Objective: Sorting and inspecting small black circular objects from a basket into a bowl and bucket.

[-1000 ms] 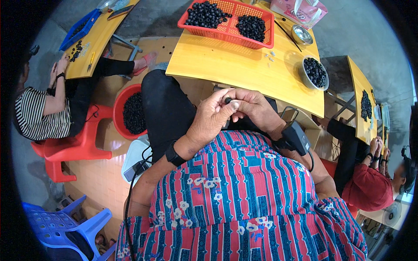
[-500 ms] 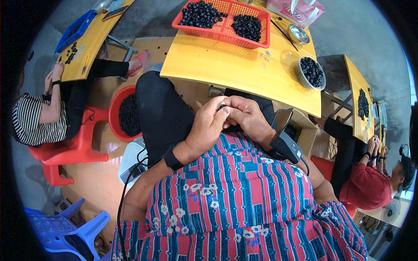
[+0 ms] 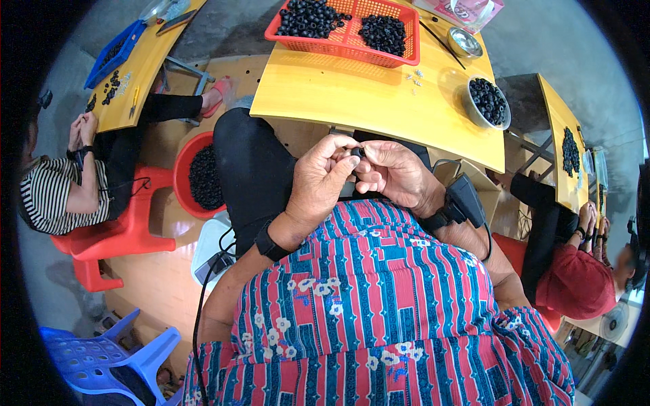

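Observation:
A small black round part (image 3: pixel 357 153) sits between my hands over my lap, just short of the table's near edge. My left hand (image 3: pixel 318 177) pinches it with thumb and forefinger. From the other side my right hand (image 3: pixel 401 174) closes on it too, thumb and fingertips meeting the left ones. Fingers cover most of the part, so its exact kind cannot be seen. On the yellow table (image 3: pixel 325 95) ahead, a red basket (image 3: pixel 338 46) has two compartments of black pieces. To the right stands a clear bowl (image 3: pixel 468 108) filled with black rings.
Small pale bits (image 3: pixel 416 78), a metal bowl (image 3: pixel 466 42) and a thin dark rod (image 3: pixel 441 43) lie on the table. Left of my leg is a red tub (image 3: pixel 181 177) of black pieces. Co-workers sit at side tables. A blue chair (image 3: pixel 145 352) stands lower left.
Both hands have opened up slightly around the black part, so more of it shows. My right wrist has turned and shifted a little outward. The whole view has shifted slightly.

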{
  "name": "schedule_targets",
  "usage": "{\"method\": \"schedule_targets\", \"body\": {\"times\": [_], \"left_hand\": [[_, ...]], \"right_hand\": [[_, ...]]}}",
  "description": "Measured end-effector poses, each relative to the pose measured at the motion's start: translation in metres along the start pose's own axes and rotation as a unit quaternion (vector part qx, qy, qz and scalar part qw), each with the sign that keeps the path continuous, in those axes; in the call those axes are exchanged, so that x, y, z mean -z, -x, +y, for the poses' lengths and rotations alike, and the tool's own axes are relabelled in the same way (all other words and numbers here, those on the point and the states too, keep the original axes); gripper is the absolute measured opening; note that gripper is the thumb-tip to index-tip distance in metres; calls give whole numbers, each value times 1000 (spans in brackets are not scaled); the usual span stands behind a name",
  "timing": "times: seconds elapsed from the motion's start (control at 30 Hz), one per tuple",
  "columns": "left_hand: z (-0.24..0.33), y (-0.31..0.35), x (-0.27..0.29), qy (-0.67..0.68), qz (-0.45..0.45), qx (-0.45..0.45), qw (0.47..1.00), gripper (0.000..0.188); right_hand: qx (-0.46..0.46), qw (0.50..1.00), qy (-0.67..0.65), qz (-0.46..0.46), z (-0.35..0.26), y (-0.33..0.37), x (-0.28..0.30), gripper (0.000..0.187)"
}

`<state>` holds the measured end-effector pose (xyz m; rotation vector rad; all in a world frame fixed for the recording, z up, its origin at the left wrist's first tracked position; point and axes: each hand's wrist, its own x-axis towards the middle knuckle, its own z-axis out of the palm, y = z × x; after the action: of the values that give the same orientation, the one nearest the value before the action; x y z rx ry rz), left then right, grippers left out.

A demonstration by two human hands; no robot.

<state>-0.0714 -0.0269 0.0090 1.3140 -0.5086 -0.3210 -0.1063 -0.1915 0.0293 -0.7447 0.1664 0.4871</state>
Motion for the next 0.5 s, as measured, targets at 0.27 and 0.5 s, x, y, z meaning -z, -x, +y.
{"method": "schedule_targets", "body": {"times": [0.27,0.5], "left_hand": [[9,0,1,52,3,49,997,18],[11,-1,0,30,23,64,997,17]], "right_hand": [[-1,999,32,-11,-4,1,2,22],[48,997,51,41,-4,3,-6,18]]}}
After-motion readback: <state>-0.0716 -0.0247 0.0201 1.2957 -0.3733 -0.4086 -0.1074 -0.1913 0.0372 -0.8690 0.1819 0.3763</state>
